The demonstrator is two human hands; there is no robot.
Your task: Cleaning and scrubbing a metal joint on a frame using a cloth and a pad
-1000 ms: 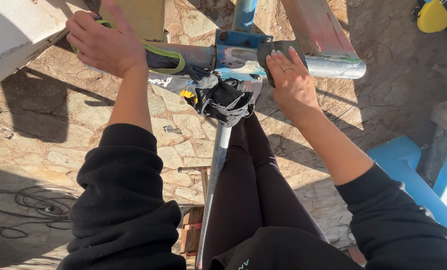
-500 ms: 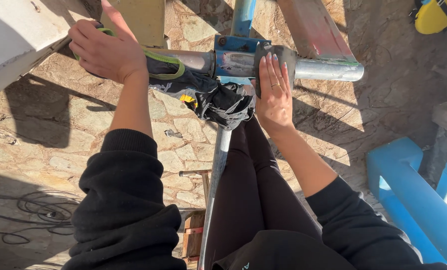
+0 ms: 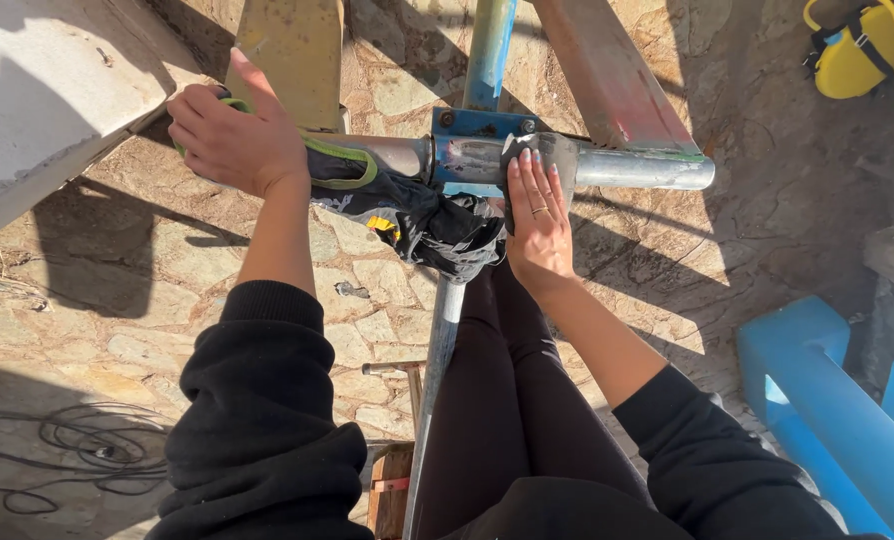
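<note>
A grey metal tube [image 3: 637,167] runs crosswise in front of me, joined to a blue upright [image 3: 491,50] by a blue clamp [image 3: 472,150]. My left hand [image 3: 237,140] grips the tube's left part, over a black glove with green trim [image 3: 407,210] that hangs from it. My right hand [image 3: 537,215] presses a dark grey pad [image 3: 542,150] flat against the tube just right of the clamp. My legs in black trousers [image 3: 507,400] hang below, beside a thin grey pole [image 3: 437,350].
Stone paving [image 3: 117,260] lies far below. A white slab [image 3: 47,90] is at upper left, a reddish plank [image 3: 607,70] and a yellowish board [image 3: 292,50] above the tube, blue tubing [image 3: 827,410] at right, a yellow object [image 3: 862,50] top right, cables [image 3: 77,450] lower left.
My right hand has slid left along the tube from its right part to just beside the clamp, with the pad under it. The left hand has stayed on the tube.
</note>
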